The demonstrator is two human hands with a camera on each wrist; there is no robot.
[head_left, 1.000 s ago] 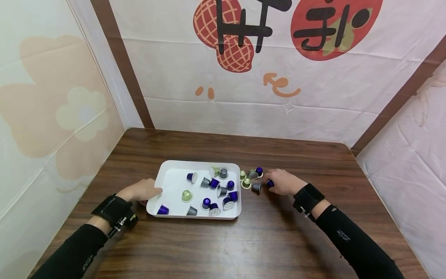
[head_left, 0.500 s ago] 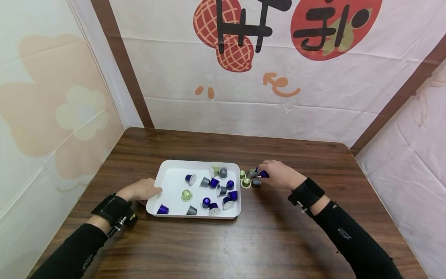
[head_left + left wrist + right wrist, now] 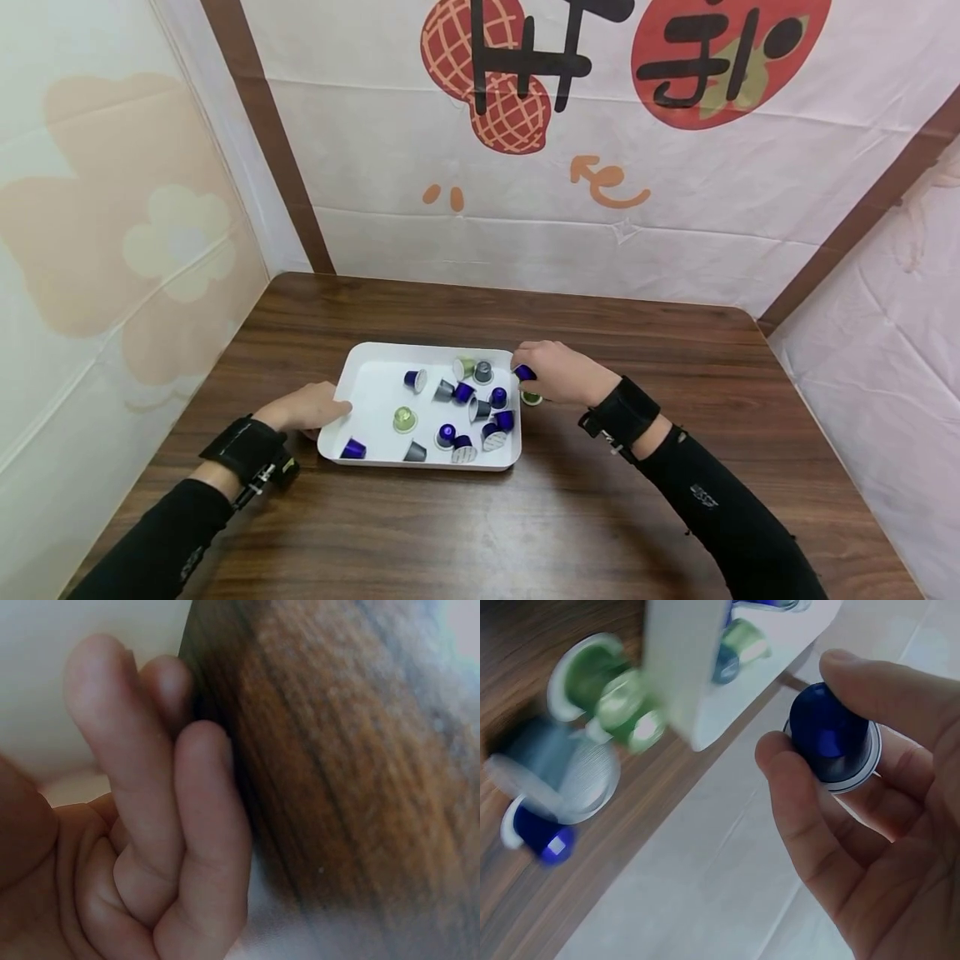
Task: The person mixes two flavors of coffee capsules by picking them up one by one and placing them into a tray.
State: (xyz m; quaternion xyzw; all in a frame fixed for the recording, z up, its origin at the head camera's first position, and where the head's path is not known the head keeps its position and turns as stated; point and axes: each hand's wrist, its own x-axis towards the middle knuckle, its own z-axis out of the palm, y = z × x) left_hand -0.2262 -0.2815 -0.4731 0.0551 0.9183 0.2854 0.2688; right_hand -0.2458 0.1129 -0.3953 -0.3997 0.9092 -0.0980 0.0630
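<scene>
A dark blue coffee capsule (image 3: pixel 827 735) is pinched between the thumb and fingers of my right hand (image 3: pixel 566 372), at the right rim of the white tray (image 3: pixel 369 385). My left hand (image 3: pixel 306 408) grips that tray by its left edge, thumb over the rim. In the left wrist view its fingers (image 3: pixel 214 817) show close beside the wooden tabletop. Several blue, grey and green capsules lie scattered in the tray, among them a green capsule (image 3: pixel 403 420) and a blue one at the front left (image 3: pixel 353 450). My right hand hides most of the loose capsules beside the tray.
On the wooden table (image 3: pixel 480 533), right of the tray, lie loose capsules: green ones (image 3: pixel 604 682), a grey one (image 3: pixel 540 761) and a blue one (image 3: pixel 546 836) in the right wrist view. A printed cloth (image 3: pixel 525 250) hangs behind the table's back edge.
My right hand has moved left with the blue capsule, from right of the loose capsules, over them, to the tray's right rim. The left hand and the tray have stayed put.
</scene>
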